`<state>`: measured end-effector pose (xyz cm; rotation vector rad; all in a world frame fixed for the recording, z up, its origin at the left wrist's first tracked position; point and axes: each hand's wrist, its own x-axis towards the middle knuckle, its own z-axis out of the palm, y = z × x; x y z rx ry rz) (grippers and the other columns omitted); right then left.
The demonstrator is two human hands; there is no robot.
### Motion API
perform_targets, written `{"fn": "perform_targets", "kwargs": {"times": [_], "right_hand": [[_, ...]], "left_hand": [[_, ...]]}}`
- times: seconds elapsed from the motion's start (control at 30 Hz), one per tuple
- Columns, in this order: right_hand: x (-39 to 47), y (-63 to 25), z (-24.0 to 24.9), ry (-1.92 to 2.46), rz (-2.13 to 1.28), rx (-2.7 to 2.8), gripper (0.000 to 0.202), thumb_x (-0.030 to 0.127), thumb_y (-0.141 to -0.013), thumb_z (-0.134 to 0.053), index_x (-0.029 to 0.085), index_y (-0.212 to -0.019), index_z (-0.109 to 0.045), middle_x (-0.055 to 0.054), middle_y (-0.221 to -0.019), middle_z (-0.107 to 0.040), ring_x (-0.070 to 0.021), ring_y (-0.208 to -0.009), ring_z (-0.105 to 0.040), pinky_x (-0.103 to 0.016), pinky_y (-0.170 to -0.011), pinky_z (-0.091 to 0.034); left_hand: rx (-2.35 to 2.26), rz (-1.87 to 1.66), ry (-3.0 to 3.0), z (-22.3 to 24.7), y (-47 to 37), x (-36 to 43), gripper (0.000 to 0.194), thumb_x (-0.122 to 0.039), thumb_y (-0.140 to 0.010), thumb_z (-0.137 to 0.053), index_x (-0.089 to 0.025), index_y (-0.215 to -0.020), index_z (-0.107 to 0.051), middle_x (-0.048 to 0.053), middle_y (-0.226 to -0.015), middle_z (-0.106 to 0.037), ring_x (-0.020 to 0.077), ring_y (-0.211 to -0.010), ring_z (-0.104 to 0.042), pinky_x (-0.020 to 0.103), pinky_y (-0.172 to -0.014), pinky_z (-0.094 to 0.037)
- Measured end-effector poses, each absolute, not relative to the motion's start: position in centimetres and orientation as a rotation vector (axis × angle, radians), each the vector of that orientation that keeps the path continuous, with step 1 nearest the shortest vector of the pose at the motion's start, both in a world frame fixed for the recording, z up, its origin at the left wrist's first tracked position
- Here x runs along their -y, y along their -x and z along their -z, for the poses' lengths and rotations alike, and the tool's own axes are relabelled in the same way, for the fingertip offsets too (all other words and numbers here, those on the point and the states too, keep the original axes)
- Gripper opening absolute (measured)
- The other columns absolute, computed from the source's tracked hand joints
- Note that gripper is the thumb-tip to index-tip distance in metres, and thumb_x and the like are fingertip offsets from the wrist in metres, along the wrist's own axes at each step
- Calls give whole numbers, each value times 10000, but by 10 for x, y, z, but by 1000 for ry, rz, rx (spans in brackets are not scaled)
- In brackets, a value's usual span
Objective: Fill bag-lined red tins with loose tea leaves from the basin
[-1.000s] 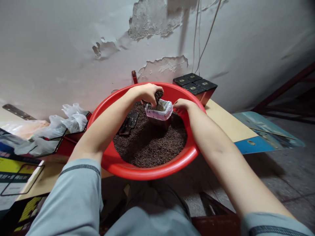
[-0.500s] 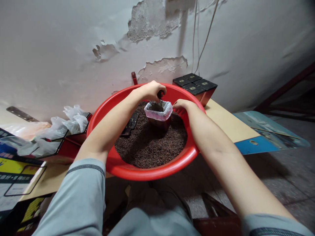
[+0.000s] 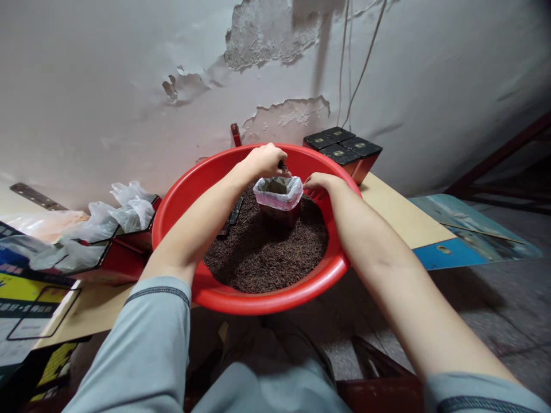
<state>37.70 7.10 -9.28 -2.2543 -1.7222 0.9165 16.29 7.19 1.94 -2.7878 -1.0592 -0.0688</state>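
A large red basin (image 3: 275,306) holds dark brown granules (image 3: 267,258). Upright in them stands a small box (image 3: 279,201) lined with a translucent plastic bag folded over its rim, with some dark stuff inside. My left hand (image 3: 270,160) is above the box's back edge, its fingers curled round a bit of dark granules. Beside the box's right edge is my right hand (image 3: 318,182), fingers bent and close to the bag's rim; whether they touch it is unclear. Black lids (image 3: 235,211) lie on the granules, partly behind my left forearm.
Behind the basin on the right, several black-lidded boxes (image 3: 344,146) stand on a wooden board (image 3: 400,215). To the left are red boxes (image 3: 123,261) with plastic bags sticking out. The wall (image 3: 129,115) rises just behind the basin.
The dark stream falling from my left hand into the box has stopped, and less dark material shows in that hand. My right hand has hardly moved.
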Motion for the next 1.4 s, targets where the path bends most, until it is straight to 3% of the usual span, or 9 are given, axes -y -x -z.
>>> {"fn": "perform_targets", "kwargs": {"times": [0.13, 0.27, 0.43, 0.53, 0.77, 0.9, 1.0, 1.13, 1.4], "right_hand": [[-74, -378, 95, 2258, -921, 1717, 499, 515, -852, -822, 71, -1075, -774, -146, -865, -789, -195, -751, -751, -256, -745, -597], [-75, -380, 96, 2244, -926, 1717, 483, 512, -805, -863, 112, -1064, -787, -138, -882, -797, -203, -760, -758, -250, -719, -598], [-75, -381, 94, 2231, -947, 1718, 461, 508, -746, -904, 153, -1020, -800, -130, -874, -798, -228, -750, -764, -266, -682, -612], [-73, -379, 94, 2224, -980, 1709, 493, 519, -743, -902, 159, -1062, -792, -122, -873, -796, -242, -756, -766, -280, -682, -621], [-67, -374, 95, 2221, -1133, 1622, 440, 358, -1025, -628, 3, -1283, -662, -186, -1007, -765, -193, -793, -723, -309, -778, -604], [-68, -373, 95, 2251, -1123, 1588, 463, 403, -1000, -671, 19, -1258, -683, -197, -1086, -753, -232, -931, -740, -306, -831, -605], [-68, -372, 97, 2284, -1102, 1582, 486, 509, -952, -715, 108, -1227, -725, -166, -1068, -764, -273, -987, -756, -325, -837, -621], [-67, -371, 100, 2265, -1093, 1633, 474, 547, -939, -718, 165, -1218, -734, -153, -1047, -766, -299, -1023, -753, -364, -842, -634], [-71, -367, 108, 2291, -1071, 1738, 467, 543, -896, -767, 173, -1179, -735, -153, -1057, -765, -316, -995, -763, -392, -817, -646]], "left_hand": [[1120, 74, 2742, -13, -166, -68, 403, -474, -948, -681, -167, -1204, -730, 158, -1130, -734, 315, -1055, -708, 385, -895, -529], [1095, 120, 2741, -6, -168, -69, 392, -224, -1013, -551, -173, -1397, -611, 168, -1250, -707, 299, -1149, -690, 385, -954, -524], [926, 138, 2814, 2, -164, -75, 569, -7, -899, -529, -193, -1434, -580, 149, -1417, -612, 258, -1212, -659, 356, -995, -515], [917, 160, 2815, 5, -159, -77, 566, -98, -911, -601, -196, -1466, -549, 164, -1462, -568, 291, -1258, -626, 399, -1028, -500], [716, 324, 2864, 25, -129, -20, 726, -444, -941, -670, -225, -1583, -411, 186, -1611, -449, 385, -1488, -397, 537, -1202, -299], [624, -282, 3168, 68, -117, 32, 701, -606, -970, -571, -266, -1572, -456, 180, -1571, -522, 370, -1423, -509, 496, -1176, -359], [968, -898, 3213, 108, -120, 53, 1140, -748, -818, -687, -285, -1704, -139, 221, -1752, -194, 457, -1528, -380, 515, -1177, -391], [1285, -1079, 3134, 136, -133, 62, 1329, -687, -778, -761, -245, -1704, 84, 220, -1767, 107, 542, -1596, -39, 642, -1201, -345], [1214, -868, 3139, 139, -136, 72, 1181, -554, -753, -851, -309, -1678, -159, 198, -1759, -127, 527, -1564, -224, 671, -1118, -462]]}}
